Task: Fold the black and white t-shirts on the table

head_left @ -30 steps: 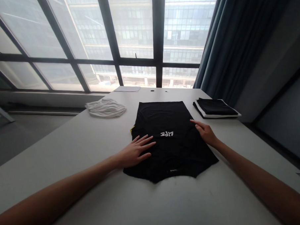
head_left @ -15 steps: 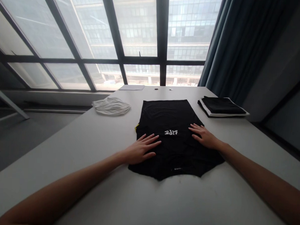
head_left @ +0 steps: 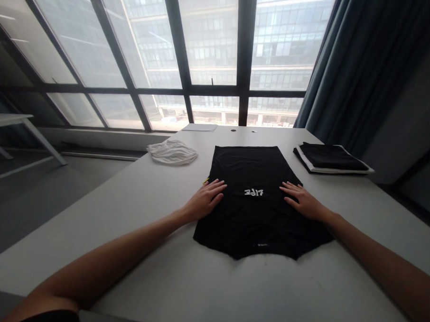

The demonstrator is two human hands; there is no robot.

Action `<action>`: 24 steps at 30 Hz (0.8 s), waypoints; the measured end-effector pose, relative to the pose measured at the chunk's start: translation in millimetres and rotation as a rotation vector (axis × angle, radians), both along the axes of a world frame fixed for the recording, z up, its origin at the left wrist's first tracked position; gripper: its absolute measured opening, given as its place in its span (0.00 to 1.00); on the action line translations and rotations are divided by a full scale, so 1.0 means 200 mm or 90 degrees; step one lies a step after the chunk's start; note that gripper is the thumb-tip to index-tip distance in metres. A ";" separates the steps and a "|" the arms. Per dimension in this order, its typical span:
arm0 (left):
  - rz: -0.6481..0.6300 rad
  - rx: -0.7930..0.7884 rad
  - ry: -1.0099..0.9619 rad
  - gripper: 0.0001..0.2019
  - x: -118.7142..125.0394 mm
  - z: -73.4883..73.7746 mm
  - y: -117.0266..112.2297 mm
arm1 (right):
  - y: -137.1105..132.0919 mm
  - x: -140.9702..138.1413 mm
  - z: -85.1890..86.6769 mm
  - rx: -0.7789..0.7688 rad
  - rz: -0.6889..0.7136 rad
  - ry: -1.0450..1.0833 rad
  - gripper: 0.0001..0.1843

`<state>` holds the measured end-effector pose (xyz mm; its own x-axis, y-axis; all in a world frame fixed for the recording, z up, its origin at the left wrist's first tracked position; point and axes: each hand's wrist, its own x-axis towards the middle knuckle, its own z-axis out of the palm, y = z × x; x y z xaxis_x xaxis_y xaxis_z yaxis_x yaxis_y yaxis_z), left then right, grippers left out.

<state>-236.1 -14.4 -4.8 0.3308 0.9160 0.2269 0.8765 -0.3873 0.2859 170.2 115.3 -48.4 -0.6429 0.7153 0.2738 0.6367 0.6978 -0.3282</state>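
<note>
A black T-shirt (head_left: 248,217) lies spread on the white table, its neckline towards me and its hem towards the window. White lettering reading "LIFE" appears upside down at its middle. My left hand (head_left: 206,198) rests on the shirt's left side, fingers stretched out, near a small yellow bit (head_left: 206,180) at the edge. On the right side, my right hand (head_left: 302,200) lies flat on the cloth with fingers extended. Neither hand grasps the fabric.
A crumpled white cloth (head_left: 172,152) lies left of the shirt. To the right sits a stack of folded black and white clothes (head_left: 332,158). White paper (head_left: 200,127) is at the table's far end, before the windows. A blue curtain (head_left: 350,72) hangs at the right.
My left hand has slid from further in on the shirt outward and away from me to its left edge. My right hand stays about where it was. The view has turned slightly left.
</note>
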 end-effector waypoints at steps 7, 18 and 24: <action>0.076 -0.076 0.076 0.31 -0.08 -0.06 0.06 | 0.00 0.00 0.00 0.001 -0.003 -0.017 0.28; -0.129 -0.100 0.117 0.30 0.07 -0.02 -0.09 | 0.00 0.01 0.00 -0.002 -0.001 -0.023 0.28; -0.130 -0.090 0.087 0.26 0.07 0.00 -0.09 | 0.01 0.01 0.00 -0.001 -0.001 -0.017 0.28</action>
